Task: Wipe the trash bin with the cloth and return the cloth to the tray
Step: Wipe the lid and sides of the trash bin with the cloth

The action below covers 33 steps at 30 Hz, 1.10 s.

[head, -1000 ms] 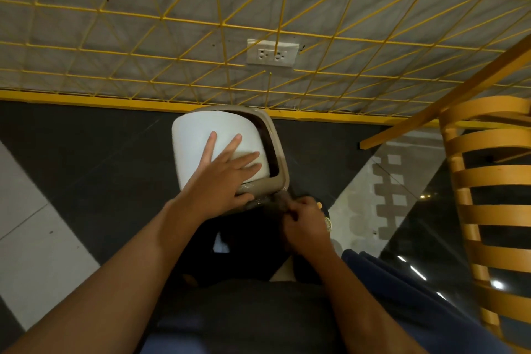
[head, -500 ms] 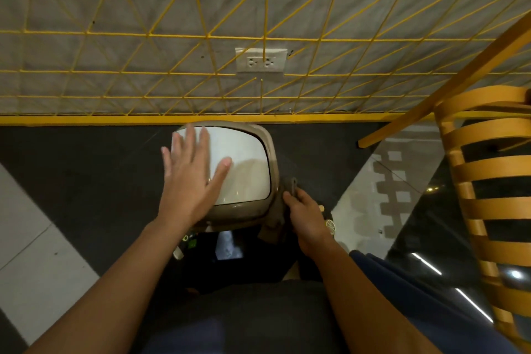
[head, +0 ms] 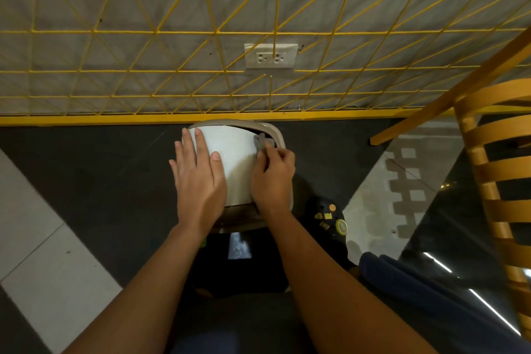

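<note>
The left hand (head: 198,178) is lying open and flat on the white, beige-rimmed plastic trash bin (head: 235,161), sitting at twelve o'clock against the wall. The right hand (head: 273,178) is pinching a small grey cloth (head: 261,142) at the bin's three o'clock edge.

trash bin (head: 238,164) below wall socket (head: 270,55), chair (head: 500,169) at right

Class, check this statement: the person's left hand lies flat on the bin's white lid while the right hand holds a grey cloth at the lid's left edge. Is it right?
Not quite. The head view shows the right hand holding the grey cloth at the right edge of the white lid, not the left. The left hand does lie flat on it.
</note>
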Motion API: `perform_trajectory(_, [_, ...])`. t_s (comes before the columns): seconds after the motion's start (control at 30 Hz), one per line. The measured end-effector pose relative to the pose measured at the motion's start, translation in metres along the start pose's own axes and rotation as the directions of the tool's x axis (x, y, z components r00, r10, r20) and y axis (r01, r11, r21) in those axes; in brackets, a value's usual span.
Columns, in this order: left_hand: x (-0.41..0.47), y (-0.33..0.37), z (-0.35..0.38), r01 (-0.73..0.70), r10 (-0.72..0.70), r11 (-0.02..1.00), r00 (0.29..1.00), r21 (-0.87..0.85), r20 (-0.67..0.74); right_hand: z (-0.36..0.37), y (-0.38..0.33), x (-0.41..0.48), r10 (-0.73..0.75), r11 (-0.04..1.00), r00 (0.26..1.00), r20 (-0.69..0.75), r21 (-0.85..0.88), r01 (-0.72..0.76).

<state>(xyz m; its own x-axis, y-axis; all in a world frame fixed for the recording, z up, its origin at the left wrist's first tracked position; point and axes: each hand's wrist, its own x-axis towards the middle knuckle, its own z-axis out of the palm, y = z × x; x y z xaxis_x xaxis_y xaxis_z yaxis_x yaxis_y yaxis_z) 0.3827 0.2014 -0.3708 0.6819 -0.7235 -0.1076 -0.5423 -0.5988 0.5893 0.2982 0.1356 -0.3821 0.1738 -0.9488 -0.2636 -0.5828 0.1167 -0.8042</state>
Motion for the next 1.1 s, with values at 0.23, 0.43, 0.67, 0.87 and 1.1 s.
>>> perform_trajectory(0.23, [0.002,-0.006,-0.006,-0.016,0.022,0.988,0.999,-0.15,0.037,0.007,-0.006,-0.036,-0.381,0.924,0.92,0.089,-0.003,0.383])
perform_trajectory(0.43, [0.002,-0.009,-0.009,-0.024,0.038,0.979,0.997,-0.205,0.062,-0.004,0.016,0.012,0.067,0.995,0.998,0.004,-0.076,-0.067])
perform_trajectory(0.67, [0.005,-0.007,-0.01,-0.03,0.035,0.998,0.997,-0.063,0.076,-0.006,-0.008,-0.02,-0.336,0.941,0.935,0.116,0.011,0.337])
perform_trajectory(0.87, [0.017,-0.014,-0.017,-0.211,0.176,0.954,0.969,0.211,0.175,-0.043,0.033,-0.022,0.089,0.983,0.995,-0.041,0.163,-0.082])
perform_trajectory(1.1, [0.027,-0.011,-0.028,-0.309,0.241,0.9,0.94,0.308,0.24,-0.061,0.076,-0.025,0.207,0.978,0.978,-0.03,0.033,-0.206])
